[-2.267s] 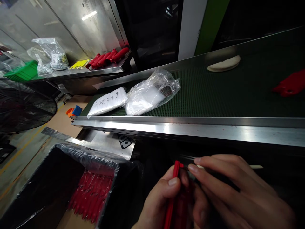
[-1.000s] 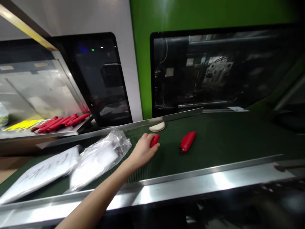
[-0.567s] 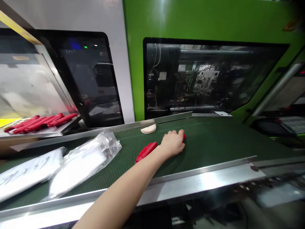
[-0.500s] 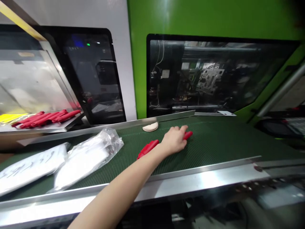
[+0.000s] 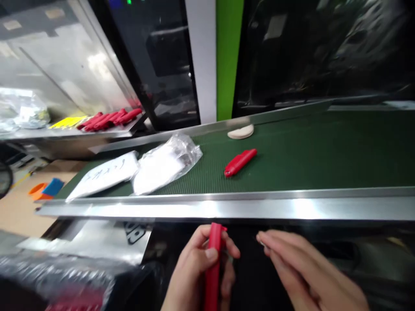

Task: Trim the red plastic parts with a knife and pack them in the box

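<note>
My left hand [image 5: 197,263] is closed around a long red plastic piece, handle-like in shape [image 5: 213,268], held upright below the conveyor's front rail. To its right, my right hand [image 5: 304,268] has its fingertips pressed together. A small glint shows at those fingertips, but what they pinch is too small to name. Another red handle-like piece [image 5: 240,163] lies on the green conveyor belt [image 5: 308,160]. Behind it, near the back rail, is a pale half-round piece [image 5: 241,131].
Two white plastic-wrapped packages, a clear bag [image 5: 167,164] and a marked one [image 5: 105,175], lie on the belt's left. Red pieces [image 5: 110,119] sit on a metal shelf beside a yellow item [image 5: 68,122]. A metal rail [image 5: 259,209] edges the belt. Dark plastic [image 5: 71,276] is at lower left.
My left hand has lifted a red piece off the belt and drawn it back in front of the rail. My right hand has come into view. The camera has turned down and left.
</note>
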A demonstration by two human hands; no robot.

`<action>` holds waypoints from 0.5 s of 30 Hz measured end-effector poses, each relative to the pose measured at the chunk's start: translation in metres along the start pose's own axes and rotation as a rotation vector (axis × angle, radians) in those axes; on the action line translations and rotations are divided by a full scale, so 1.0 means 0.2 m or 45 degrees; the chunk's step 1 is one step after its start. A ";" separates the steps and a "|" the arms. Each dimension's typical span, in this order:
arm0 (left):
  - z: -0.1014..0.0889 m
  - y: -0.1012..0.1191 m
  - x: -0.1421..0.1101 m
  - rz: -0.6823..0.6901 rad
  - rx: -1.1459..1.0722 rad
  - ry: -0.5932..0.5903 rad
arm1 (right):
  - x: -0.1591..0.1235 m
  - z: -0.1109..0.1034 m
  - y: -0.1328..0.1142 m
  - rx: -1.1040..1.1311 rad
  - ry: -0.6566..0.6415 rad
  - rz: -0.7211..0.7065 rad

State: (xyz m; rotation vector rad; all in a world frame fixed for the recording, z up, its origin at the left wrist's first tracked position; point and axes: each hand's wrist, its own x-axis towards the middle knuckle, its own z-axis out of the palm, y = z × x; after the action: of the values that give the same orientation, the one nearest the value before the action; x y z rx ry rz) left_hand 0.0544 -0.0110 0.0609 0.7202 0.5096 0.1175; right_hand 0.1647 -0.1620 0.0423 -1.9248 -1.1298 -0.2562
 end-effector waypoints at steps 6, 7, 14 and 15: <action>-0.09 -0.12 -0.13 0.027 -0.101 0.170 | 0.08 0.10 -0.11 0.138 -0.342 -0.254; -0.10 -0.11 -0.15 0.010 -0.069 0.194 | 0.08 0.11 -0.12 0.141 -0.364 -0.279; -0.16 -0.10 -0.23 -0.024 -0.012 0.257 | 0.08 0.17 -0.17 0.057 -0.405 -0.341; -0.17 -0.10 -0.23 -0.021 -0.033 0.257 | 0.08 0.18 -0.18 0.052 -0.408 -0.343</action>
State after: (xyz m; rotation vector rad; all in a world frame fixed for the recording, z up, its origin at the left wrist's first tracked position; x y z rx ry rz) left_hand -0.0039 -0.0185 0.0438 0.6822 0.7052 0.1818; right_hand 0.1373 -0.1179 0.0501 -1.8167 -1.5973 -0.0679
